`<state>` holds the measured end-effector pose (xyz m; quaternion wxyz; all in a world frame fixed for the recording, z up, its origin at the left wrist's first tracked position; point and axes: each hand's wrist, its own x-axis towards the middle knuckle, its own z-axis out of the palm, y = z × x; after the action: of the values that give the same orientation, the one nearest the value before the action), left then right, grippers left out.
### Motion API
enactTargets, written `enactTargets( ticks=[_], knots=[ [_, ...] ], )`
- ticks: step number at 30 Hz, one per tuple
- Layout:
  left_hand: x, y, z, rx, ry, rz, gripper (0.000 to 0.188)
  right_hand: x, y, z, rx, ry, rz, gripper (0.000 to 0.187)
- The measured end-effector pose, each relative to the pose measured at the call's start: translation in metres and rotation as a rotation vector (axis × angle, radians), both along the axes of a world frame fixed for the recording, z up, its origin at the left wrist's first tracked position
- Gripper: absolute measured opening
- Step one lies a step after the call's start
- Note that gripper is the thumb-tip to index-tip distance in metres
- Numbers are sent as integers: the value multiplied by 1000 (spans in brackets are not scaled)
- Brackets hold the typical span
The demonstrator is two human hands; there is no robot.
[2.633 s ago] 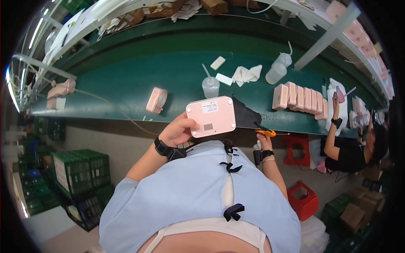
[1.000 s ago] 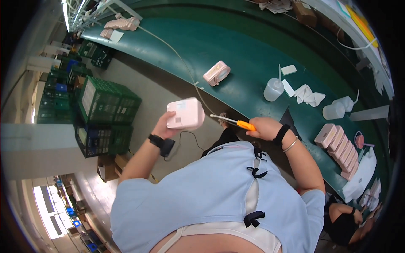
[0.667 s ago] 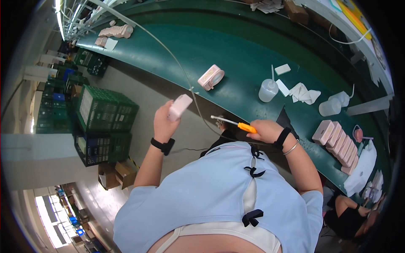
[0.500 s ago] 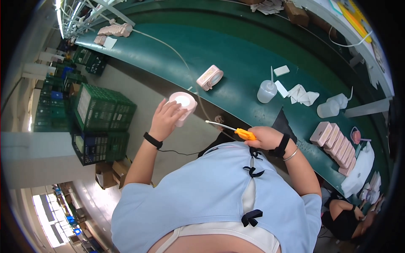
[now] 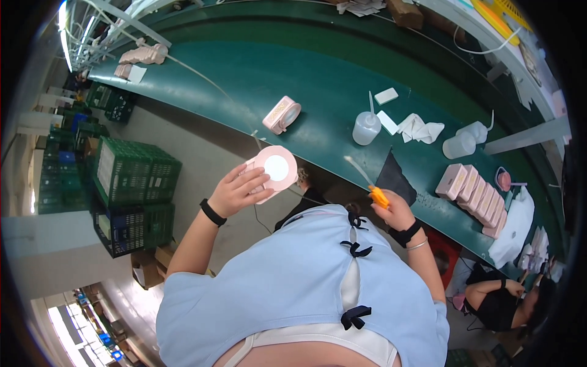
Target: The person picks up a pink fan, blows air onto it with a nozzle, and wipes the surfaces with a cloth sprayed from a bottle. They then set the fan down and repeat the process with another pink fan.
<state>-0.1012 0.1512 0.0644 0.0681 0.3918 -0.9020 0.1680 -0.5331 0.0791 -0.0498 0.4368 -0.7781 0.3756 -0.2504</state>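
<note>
My left hand [image 5: 240, 188] is wrapped round a pink plastic device [image 5: 292, 160] with a round white face, held off the near edge of the green workbench [image 5: 220, 113]. My right hand [image 5: 394, 211] grips the orange handle of an air blow gun [image 5: 379, 196]. Its thin, pale, bent nozzle points up and left over the bench edge, apart from the device. A similar pink device [image 5: 282, 115] stands on the bench just beyond my left hand. A thin hose [image 5: 205, 79] runs along the bench toward me.
Squeeze bottles [image 5: 367, 128], a crumpled white cloth [image 5: 420, 129] and a row of pink devices [image 5: 474, 192] occupy the bench's right side. A black cloth [image 5: 396, 180] hangs over its edge. Green crates [image 5: 131, 171] are stacked at left; a co-worker [image 5: 498, 300] sits at lower right.
The pink device has turned so its white face shows more fully, and has come nearer to me. The blow gun's nozzle has swung up and right, away from the device.
</note>
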Motion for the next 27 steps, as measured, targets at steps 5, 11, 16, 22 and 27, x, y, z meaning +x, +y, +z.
enactTargets(
  ticks=[5, 11, 16, 22, 27],
  knots=[
    [-26, -7, 3, -110, 107, -71, 31, -29, 46, -45, 275, -201, -569, 23],
    [-60, -22, 6, -165, 258, -181, 32, -38, 63, -116, 354, -266, -1074, 27],
    [-85, -36, 9, -189, 320, -256, 31, -47, 67, -150, 424, -271, -1166, 31],
    [-102, -53, 4, -171, 420, -319, 32, -58, 76, -158, 439, -162, -1038, 31],
    [-115, -61, 7, -235, 451, -351, 34, -68, 77, -165, 781, -279, -999, 32]
  ],
)
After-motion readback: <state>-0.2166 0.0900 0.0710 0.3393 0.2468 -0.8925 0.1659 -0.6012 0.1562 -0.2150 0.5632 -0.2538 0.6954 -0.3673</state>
